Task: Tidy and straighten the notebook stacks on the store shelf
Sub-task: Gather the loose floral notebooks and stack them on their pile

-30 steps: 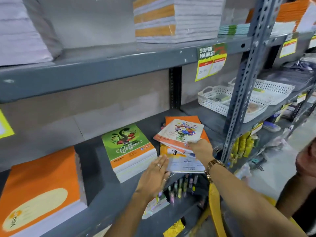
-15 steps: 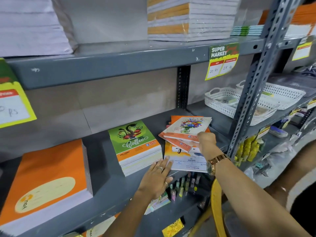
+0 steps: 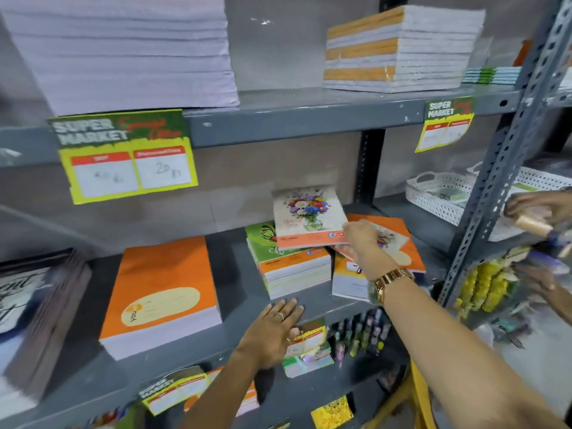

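While the right hand [image 3: 360,239] is pinching the floral notebook [image 3: 306,216] at its lower right corner, the book is tilting above the green stack [image 3: 291,267]. To its right, loose orange notebooks [image 3: 399,243] are lying askew. The left hand [image 3: 272,332] is resting flat, fingers together, on the shelf [image 3: 235,305] edge just below the green stack. Bare shelf is showing between that stack and the orange stack [image 3: 161,292].
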Available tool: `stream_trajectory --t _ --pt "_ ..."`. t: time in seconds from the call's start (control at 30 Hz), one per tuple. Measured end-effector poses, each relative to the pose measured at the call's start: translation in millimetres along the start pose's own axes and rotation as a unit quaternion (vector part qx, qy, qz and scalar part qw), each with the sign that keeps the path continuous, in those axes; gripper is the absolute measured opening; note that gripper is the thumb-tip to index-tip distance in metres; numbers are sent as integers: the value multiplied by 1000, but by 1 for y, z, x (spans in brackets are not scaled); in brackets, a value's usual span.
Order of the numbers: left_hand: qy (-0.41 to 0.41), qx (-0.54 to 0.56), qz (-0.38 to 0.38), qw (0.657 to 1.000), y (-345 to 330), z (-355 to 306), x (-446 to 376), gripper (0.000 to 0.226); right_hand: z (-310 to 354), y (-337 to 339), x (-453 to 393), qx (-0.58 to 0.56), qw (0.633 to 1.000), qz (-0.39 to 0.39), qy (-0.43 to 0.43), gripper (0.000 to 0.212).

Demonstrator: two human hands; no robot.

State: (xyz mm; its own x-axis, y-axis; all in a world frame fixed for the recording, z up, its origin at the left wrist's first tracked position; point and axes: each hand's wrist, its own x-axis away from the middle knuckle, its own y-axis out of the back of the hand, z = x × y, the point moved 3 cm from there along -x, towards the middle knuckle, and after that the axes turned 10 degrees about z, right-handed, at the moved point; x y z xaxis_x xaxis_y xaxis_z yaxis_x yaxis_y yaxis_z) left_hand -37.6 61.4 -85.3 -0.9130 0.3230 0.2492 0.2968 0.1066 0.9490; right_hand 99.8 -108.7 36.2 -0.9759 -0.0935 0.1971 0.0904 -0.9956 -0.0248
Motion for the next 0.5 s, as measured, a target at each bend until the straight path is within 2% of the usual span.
stream_trajectory --t 0.2,0.4,0.5 --pt "22 25 -21 999 -1 15 30 49 -21 -48 -13 90 993 -10 -82 13" --pt "39 35 -28 998 -3 17 30 48 -25 -60 -19 220 973 -23 -60 29" --pt "48 32 -26 998 -4 15 27 49 -13 -57 -18 269 962 -13 -35 20"
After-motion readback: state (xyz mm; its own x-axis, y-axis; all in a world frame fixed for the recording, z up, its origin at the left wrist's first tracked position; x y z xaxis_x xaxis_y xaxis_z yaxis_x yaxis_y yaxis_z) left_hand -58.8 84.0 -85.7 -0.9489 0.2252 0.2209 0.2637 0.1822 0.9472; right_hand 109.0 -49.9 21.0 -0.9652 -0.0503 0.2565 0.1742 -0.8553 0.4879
